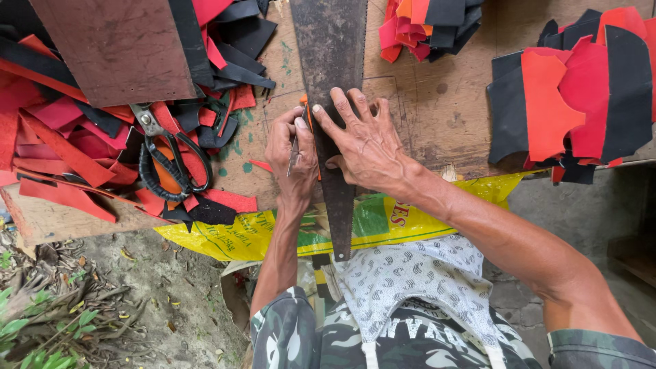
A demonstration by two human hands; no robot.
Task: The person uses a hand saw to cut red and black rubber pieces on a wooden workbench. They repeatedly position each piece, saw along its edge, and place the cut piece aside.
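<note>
A saw blade [333, 102] is pinned flat on the board [437, 102] under the spread, open fingers of the right hand [365, 147]. A small blade [294, 154] is pinched in the closed left hand [292, 160], its tip at an orange strip [305, 102] beside the fingertips. The strip is judged thin, soft and light, best held flat near its edge. Scissors [167, 160] lie left of the fingers.

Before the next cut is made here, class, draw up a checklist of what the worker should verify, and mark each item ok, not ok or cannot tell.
1. Right hand presses flat on the saw blade used as a straightedge: ok.
2. Left hand grips the small knife: ok.
3. Right fingers clear of the knife's path: not ok, they lie right beside it.
4. Orange strip fully under the blade: cannot tell.
5. Scissors out of the way: ok.
</note>
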